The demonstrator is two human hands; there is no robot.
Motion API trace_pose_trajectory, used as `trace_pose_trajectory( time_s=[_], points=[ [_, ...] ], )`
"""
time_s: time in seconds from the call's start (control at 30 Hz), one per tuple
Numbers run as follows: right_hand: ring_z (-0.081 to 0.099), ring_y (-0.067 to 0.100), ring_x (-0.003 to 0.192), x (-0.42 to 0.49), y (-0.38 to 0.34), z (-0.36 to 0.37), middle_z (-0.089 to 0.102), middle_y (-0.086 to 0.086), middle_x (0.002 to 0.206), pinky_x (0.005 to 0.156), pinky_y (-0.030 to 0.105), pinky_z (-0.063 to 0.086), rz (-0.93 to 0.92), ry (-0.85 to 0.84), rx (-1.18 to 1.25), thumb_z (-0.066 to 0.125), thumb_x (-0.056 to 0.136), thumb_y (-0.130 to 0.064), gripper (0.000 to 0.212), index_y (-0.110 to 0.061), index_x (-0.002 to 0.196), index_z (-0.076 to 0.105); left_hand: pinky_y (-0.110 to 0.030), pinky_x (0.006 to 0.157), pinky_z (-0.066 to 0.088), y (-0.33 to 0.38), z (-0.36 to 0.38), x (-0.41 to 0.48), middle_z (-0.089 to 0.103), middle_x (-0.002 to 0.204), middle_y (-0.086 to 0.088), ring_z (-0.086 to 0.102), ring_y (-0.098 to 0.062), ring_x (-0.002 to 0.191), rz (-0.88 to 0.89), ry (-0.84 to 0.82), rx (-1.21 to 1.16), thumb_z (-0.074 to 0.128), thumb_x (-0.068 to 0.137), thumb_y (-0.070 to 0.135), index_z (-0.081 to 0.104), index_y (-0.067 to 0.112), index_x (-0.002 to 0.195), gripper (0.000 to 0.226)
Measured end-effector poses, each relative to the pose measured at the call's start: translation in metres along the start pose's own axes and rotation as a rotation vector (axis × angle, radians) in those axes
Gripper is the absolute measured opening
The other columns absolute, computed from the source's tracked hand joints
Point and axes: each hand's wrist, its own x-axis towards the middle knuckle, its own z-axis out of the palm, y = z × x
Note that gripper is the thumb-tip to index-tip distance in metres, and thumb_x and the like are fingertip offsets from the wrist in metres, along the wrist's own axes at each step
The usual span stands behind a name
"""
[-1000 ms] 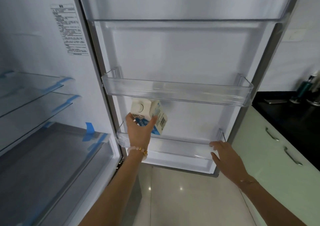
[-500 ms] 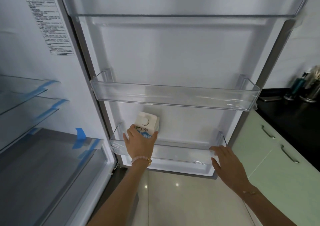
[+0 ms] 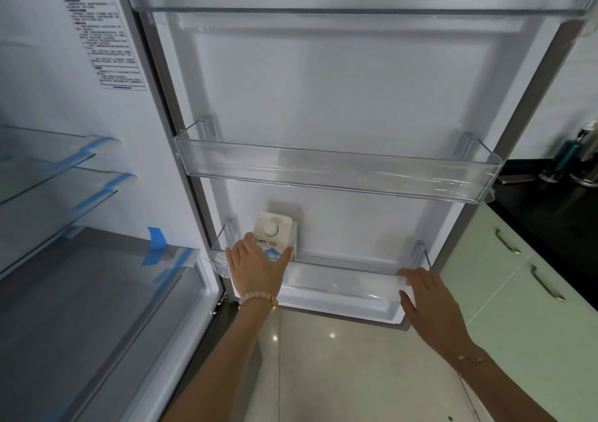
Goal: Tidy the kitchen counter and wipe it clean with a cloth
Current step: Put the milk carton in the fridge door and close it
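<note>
Nearest: both forearms reach forward and down toward the open fridge door.

Left hand, bead bracelet at the wrist: the fingers curl round the left side of a white carton and the thumb lies along its right side, so the hand has hold of the lower front of the carton.

Right hand: fingers straight, holding nothing, tips resting on the front rim of the bottom door shelf near its right corner.

Carton: upright in the left end of the bottom door shelf, long axis vertical, round cap on top facing the camera. It lies just beyond the left fingers and is in contact with them. It is well apart from the right hand, so the left hand is the nearer one.

Judgement: the carton looks seated. The next move is probably to let go and draw the left hand straight back over the rim.

Farther: the middle door shelf holds nothing visible. Far right is the dark bench, with jars at its back edge. No cloth is in view.
</note>
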Motion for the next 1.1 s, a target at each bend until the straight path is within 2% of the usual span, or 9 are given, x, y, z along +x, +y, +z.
trace_pose_trajectory(
  time_s=[0.17, 0.3, 0.37, 0.5, 0.63, 0.73, 0.87, 1.0, 1.1],
  points=[
    [0.043, 0.015, 0.084, -0.002, -0.003, 0.0, 0.061, 0.003, 0.085, 0.063, 0.033, 0.053, 0.038, -0.005, 0.015, 0.072, 0.072, -0.008, 0.035, -0.014, 0.103, 0.057, -0.043, 0.106, 0.036, -0.01, -0.017, -0.009, 0.05, 0.132, -0.01, 0.044, -0.029, 0.123, 0.034, -0.02, -0.041, 0.064, 0.077, 0.047, 0.039, 0.011, 0.13, 0.069],
    [0.043, 0.013, 0.082, -0.001, -0.007, -0.002, 0.06, 0.001, 0.082, 0.062, 0.03, 0.053, 0.028, 0.038, -0.014, 0.045, 0.082, -0.025, 0.024, -0.017, 0.102, 0.055, -0.041, 0.101, 0.041, -0.021, -0.033, -0.024, 0.057, 0.126, -0.008, 0.052, -0.027, 0.116, 0.146, -0.002, -0.076, 0.058, 0.086, 0.034, 0.05, 0.013, 0.122, 0.042],
    [0.044, 0.014, 0.082, -0.003, -0.009, -0.003, 0.06, 0.001, 0.082, 0.061, 0.03, 0.053, 0.03, 0.034, -0.013, 0.038, 0.083, -0.028, 0.029, -0.016, 0.102, 0.056, -0.039, 0.096, 0.045, -0.028, -0.033, -0.032, 0.064, 0.115, -0.008, 0.06, -0.027, 0.107, 0.327, 0.06, -0.006, 0.054, 0.086, 0.031, 0.057, 0.012, 0.115, 0.034],
    [0.048, 0.015, 0.083, -0.01, -0.015, -0.005, 0.06, 0.0, 0.084, 0.064, 0.03, 0.053, 0.049, 0.016, -0.029, 0.037, 0.083, -0.029, 0.032, -0.017, 0.105, 0.056, -0.043, 0.101, 0.04, -0.021, -0.015, -0.053, 0.063, 0.122, -0.006, 0.057, -0.025, 0.117, 0.672, -0.01, 0.144, 0.045, 0.085, 0.031, 0.053, 0.013, 0.123, 0.043],
    [0.053, 0.017, 0.087, -0.02, -0.02, -0.013, 0.062, 0.002, 0.092, 0.073, 0.029, 0.054, 0.036, -0.048, 0.01, 0.049, 0.085, -0.024, 0.03, -0.015, 0.112, 0.057, -0.04, 0.113, 0.029, 0.005, 0.005, -0.084, 0.055, 0.133, 0.002, 0.048, -0.019, 0.127, 0.824, -0.134, 0.238, 0.047, 0.082, 0.028, 0.041, 0.02, 0.132, 0.051],
    [0.06, 0.017, 0.097, -0.036, -0.031, -0.032, 0.065, 0.0, 0.107, 0.087, 0.028, 0.052, -0.008, -0.127, 0.133, 0.061, 0.082, -0.019, 0.039, -0.016, 0.121, 0.057, -0.044, 0.104, 0.036, 0.012, 0.009, -0.105, 0.059, 0.126, 0.0, 0.053, -0.02, 0.122, 0.747, -0.191, 0.307, 0.07, 0.069, 0.021, 0.043, 0.023, 0.13, 0.066],
    [0.054, 0.0, 0.095, -0.039, -0.023, -0.101, 0.06, -0.014, 0.102, 0.086, 0.007, 0.04, 0.016, -0.028, 0.379, 0.039, 0.087, -0.038, 0.039, -0.019, 0.107, 0.066, -0.046, 0.101, 0.04, 0.012, 0.007, -0.12, 0.062, 0.121, -0.005, 0.056, -0.024, 0.118, 0.599, -0.141, 0.357, 0.076, 0.061, 0.009, 0.049, 0.021, 0.122, 0.068],
    [0.054, -0.012, 0.09, -0.018, 0.023, -0.148, 0.06, -0.019, 0.101, 0.081, -0.003, 0.039, 0.255, 0.213, 0.731, 0.048, 0.092, -0.019, 0.019, -0.023, 0.107, 0.059, -0.046, 0.105, 0.034, 0.01, 0.0, -0.136, 0.059, 0.124, -0.009, 0.052, -0.028, 0.122, 0.494, -0.082, 0.36, 0.071, 0.065, 0.001, 0.051, 0.016, 0.117, 0.058],
    [0.054, -0.009, 0.103, 0.007, 0.045, -0.147, 0.059, -0.011, 0.113, 0.093, 0.006, 0.041, 0.417, 0.054, 1.0, 0.044, 0.097, -0.015, 0.024, -0.03, 0.114, 0.053, -0.04, 0.108, 0.021, 0.008, -0.014, -0.149, 0.055, 0.129, -0.009, 0.047, -0.027, 0.127, 0.431, -0.038, 0.373, 0.066, 0.071, 0.001, 0.052, 0.014, 0.119, 0.052]
  ],
)
